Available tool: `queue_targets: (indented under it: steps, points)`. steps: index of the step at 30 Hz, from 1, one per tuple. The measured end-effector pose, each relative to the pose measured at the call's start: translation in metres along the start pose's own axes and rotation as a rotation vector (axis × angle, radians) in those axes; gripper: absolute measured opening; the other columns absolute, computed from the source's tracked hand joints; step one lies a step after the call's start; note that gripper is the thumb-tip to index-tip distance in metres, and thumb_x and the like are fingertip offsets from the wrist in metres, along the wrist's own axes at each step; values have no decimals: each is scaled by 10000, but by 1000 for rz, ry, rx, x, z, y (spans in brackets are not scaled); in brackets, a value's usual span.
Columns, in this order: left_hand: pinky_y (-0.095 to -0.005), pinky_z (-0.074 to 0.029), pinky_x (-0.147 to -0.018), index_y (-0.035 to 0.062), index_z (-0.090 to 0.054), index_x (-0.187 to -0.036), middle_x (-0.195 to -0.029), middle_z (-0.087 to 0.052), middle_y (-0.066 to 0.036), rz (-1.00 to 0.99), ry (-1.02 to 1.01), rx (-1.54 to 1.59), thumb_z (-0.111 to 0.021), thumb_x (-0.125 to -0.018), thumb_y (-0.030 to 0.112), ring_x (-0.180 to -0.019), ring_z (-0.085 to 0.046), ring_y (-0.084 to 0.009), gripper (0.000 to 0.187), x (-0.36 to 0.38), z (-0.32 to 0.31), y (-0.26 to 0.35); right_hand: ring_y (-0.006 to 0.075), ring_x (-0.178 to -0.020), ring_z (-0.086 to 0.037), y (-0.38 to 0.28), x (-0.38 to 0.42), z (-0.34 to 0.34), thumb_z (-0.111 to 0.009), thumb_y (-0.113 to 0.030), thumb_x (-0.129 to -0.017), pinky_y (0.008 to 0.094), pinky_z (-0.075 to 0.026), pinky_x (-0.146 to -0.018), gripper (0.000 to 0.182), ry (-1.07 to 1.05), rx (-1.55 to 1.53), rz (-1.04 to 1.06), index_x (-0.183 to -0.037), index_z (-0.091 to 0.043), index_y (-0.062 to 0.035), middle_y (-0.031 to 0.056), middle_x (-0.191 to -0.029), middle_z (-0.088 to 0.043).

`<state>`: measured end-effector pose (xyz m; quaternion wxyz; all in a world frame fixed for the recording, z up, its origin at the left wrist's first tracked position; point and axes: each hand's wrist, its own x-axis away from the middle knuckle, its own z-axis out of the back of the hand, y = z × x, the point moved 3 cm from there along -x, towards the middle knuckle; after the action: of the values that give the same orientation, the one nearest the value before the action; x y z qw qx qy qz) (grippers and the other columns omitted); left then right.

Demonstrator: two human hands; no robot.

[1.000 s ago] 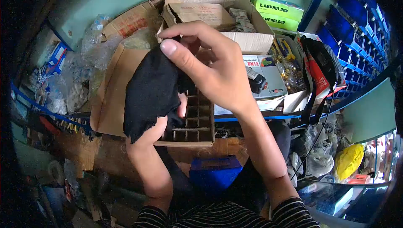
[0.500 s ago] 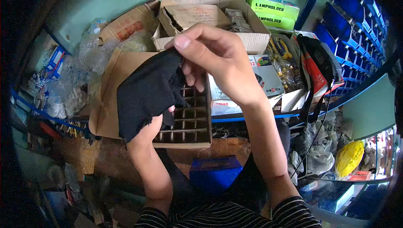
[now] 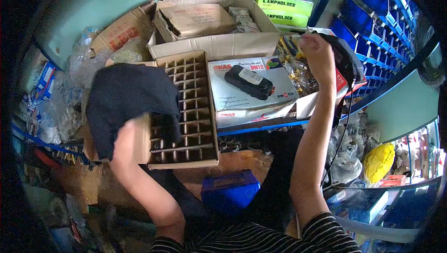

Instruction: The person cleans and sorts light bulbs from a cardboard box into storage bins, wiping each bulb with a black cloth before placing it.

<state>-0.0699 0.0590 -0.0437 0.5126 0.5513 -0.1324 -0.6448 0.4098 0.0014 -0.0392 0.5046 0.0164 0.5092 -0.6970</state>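
My left hand point(image 3: 128, 136) is partly covered by a black cloth point(image 3: 132, 99) that drapes over its fingers. The cloth hangs over the left part of a divided cardboard box point(image 3: 198, 108) with rows of small compartments. My right hand point(image 3: 318, 53) is out to the right, above an open box of small bulbs point(image 3: 298, 74) and beside a black strapped bag point(image 3: 349, 62). Its fingers look curled together and slightly blurred; anything in them is too small to make out. Between my hands, a black oblong device with a label point(image 3: 249, 81) lies on a white DN12 box point(image 3: 226, 99).
Behind stands an open carton point(image 3: 214, 46) holding a smaller cardboard box. Green lampholder boxes point(image 3: 284, 8) are stacked at the back. Blue bins point(image 3: 365, 20) line the right wall, and clear plastic bags point(image 3: 56, 113) pile up at left. A blue container point(image 3: 230, 190) sits below the bench.
My right hand has left the cloth and moved right to above the bulb box. My left hand has moved left with the cloth, uncovering more of the divided box and the black device.
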Motion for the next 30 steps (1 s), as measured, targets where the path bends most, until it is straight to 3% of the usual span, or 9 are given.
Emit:
queue_targets:
  steps: [1,5,8,10,11,16,18,22,30]
  points:
    - [-367,-343,-1130,-20,-544,-1335,-1380,-553,-137,-87,45,125,-701,-868,166,-1282,-512,-251,527,-5,0,-2,177,-894,-684,15,1,-5,-710,-181,-896,301,-518,-828,329,-34,65,-61,-1125,-665,51,142,-996,-734]
    - [-301,-447,-962,-4,-626,-1185,-1150,-625,-35,203,17,707,-561,-948,101,-1033,-581,-151,267,-21,2,-5,225,-907,-698,26,6,-22,-724,-197,-877,326,-525,-823,301,-181,261,-25,-1072,-700,31,187,-999,-733]
    - [-313,-450,-915,9,-602,-1015,-1025,-629,-77,364,281,854,-512,-953,176,-974,-582,-182,199,-20,10,5,209,-904,-690,4,10,-14,-719,-214,-886,317,-522,-806,289,-113,293,-41,-1077,-710,4,155,-1013,-735]
    - [-298,-431,-737,91,-525,-807,-811,-486,23,-132,133,-59,-525,-954,130,-763,-425,-108,152,-13,26,-15,186,-906,-679,-32,9,-18,-709,-221,-897,309,-518,-798,285,-102,192,-67,-1093,-711,-16,122,-1021,-736]
    - [-302,-446,-728,75,-550,-829,-827,-513,6,-281,171,-338,-524,-945,118,-766,-458,-123,126,-9,30,-19,194,-875,-684,-59,11,-29,-697,-241,-896,328,-524,-793,270,-107,72,-10,-1064,-717,-31,131,-997,-736]
    - [-323,-523,-684,-2,-680,-939,-907,-651,-78,40,267,-61,-517,-897,58,-780,-622,-194,179,-15,31,-4,223,-853,-688,-201,82,-91,-697,-171,-890,354,-528,-767,242,-702,-259,392,-1085,-683,-29,145,-942,-717]
    - [-331,-540,-696,-24,-698,-996,-977,-684,-104,19,241,245,-511,-890,34,-824,-662,-218,222,-21,29,12,376,-943,-662,-225,109,-125,-673,-153,-867,440,-530,-812,228,-847,-312,754,-1048,-681,-15,194,-973,-692]
    - [-341,-522,-770,-22,-682,-1059,-1069,-681,-115,11,205,704,-537,-887,67,-918,-656,-235,242,-27,24,19,381,-973,-629,-238,131,-153,-705,-132,-804,439,-496,-866,196,-852,27,754,-933,-689,15,190,-967,-658]
    - [-358,-469,-912,1,-664,-1134,-1172,-661,-118,-23,183,294,-617,-873,190,-1059,-620,-254,325,-25,25,-11,327,-903,-668,-232,121,-161,-694,-110,-842,400,-527,-793,132,-780,-244,713,-930,-695,-12,142,-938,-695]
